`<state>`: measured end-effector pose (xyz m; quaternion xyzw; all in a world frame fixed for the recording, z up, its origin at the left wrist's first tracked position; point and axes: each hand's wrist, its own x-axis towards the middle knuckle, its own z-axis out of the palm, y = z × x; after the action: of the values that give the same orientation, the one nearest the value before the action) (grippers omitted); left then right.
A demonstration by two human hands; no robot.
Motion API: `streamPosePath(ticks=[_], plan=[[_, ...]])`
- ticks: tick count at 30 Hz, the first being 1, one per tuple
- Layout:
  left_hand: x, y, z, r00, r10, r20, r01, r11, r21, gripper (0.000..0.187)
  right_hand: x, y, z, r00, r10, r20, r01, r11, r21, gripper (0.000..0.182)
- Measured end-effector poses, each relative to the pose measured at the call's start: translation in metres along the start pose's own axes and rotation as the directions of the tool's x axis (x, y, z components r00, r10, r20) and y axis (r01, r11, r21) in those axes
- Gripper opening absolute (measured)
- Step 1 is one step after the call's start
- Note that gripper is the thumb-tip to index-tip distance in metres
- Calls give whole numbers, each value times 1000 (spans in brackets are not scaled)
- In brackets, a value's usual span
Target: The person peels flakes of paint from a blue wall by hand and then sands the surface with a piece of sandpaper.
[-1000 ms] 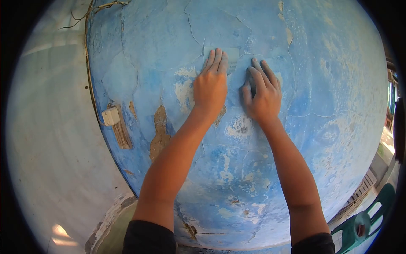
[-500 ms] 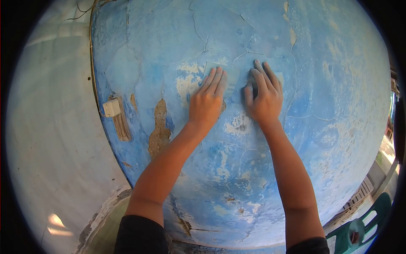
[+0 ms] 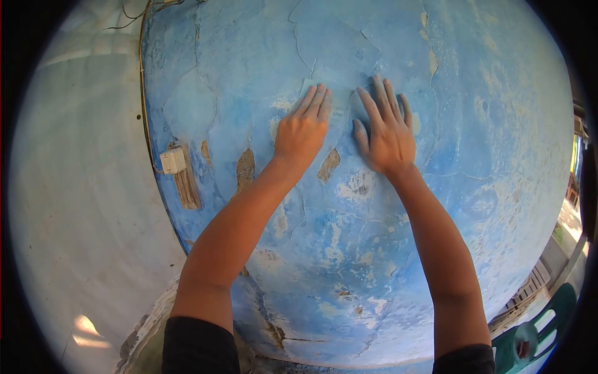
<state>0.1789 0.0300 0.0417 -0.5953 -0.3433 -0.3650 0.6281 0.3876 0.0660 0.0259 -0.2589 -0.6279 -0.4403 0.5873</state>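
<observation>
My left hand (image 3: 302,131) lies against a peeling blue wall (image 3: 498,143), fingers stretched upward and close together. Under its fingers is a thin, pale blue-green sheet of sandpaper (image 3: 338,111) with faint print on its back; the hand covers much of it. My left thumb is hidden. To the right, my right hand (image 3: 387,134) rests on the wall with its fingers spread and nothing in its grip. Greyish dust coats its fingertips. Just below and between the hands, a bare brown patch (image 3: 329,166) shows through the paint.
A white switch box (image 3: 173,161) sits on a wooden block (image 3: 187,189) at the left. Beyond a dark cable (image 3: 147,118) stands a pale wall (image 3: 81,187). A green plastic chair (image 3: 542,330) is at lower right. Loose wires (image 3: 134,17) hang at upper left.
My left hand and the sandpaper have moved up the wall. My right hand's fingers have spread from a bent, closer pose. The view has shifted slightly.
</observation>
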Motion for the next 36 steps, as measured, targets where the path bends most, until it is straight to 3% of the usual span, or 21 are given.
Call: streamPosePath(ticks=[2, 6, 8, 12, 14, 16, 18, 19, 22, 28, 32, 35, 36], plan=[[16, 2, -1, 990, -143, 11, 144, 990, -16, 53, 11, 3, 2, 995, -88, 38, 87, 996, 26, 57], [-13, 30, 5, 975, -221, -8, 220, 975, -32, 54, 19, 10, 10, 996, -70, -61, 74, 994, 77, 49], [-37, 24, 8, 999, -25, -41, 22, 996, -92, 56, 14, 12, 11, 997, -20, -74, 26, 997, 74, 47], [-5, -8, 8, 998, -1, -55, -2, 998, -60, 57, 13, 9, 10, 996, -40, -82, 46, 996, 70, 43], [16, -8, 3, 986, -164, -29, 163, 986, -30, 58, 15, 10, 8, 993, -46, -111, 56, 995, 83, 38], [5, 7, 5, 983, -161, -87, 157, 986, -52, 58, 15, 11, 10, 992, -43, -121, 54, 995, 89, 37], [-22, 26, 6, 995, -101, -27, 98, 990, -100, 57, 19, 13, 11, 987, -51, -153, 65, 994, 90, 35], [-34, 26, 5, 997, -17, -72, 10, 995, -95, 56, 20, 14, 13, 985, -50, -164, 65, 994, 90, 34], [-28, -4, 6, 994, 100, -54, -106, 985, -138, 56, 18, 13, 12, 985, -54, -165, 70, 993, 95, 34], [1, 10, 6, 985, -155, -80, 143, 980, -140, 59, 15, 14, 11, 983, -55, -177, 76, 991, 114, 38], [-58, 4, -2, 993, -92, -72, 82, 988, -128, 60, 6, 18, 7, 990, -42, -133, 58, 992, 114, 39], [-50, -10, -4, 998, -57, -14, 55, 992, -110, 62, 8, 15, 5, 993, -20, -117, 32, 994, 108, 39], [-36, -8, -4, 994, -106, -4, 105, 992, -66, 55, 4, 13, 3, 993, -2, -121, 14, 995, 101, 39]])
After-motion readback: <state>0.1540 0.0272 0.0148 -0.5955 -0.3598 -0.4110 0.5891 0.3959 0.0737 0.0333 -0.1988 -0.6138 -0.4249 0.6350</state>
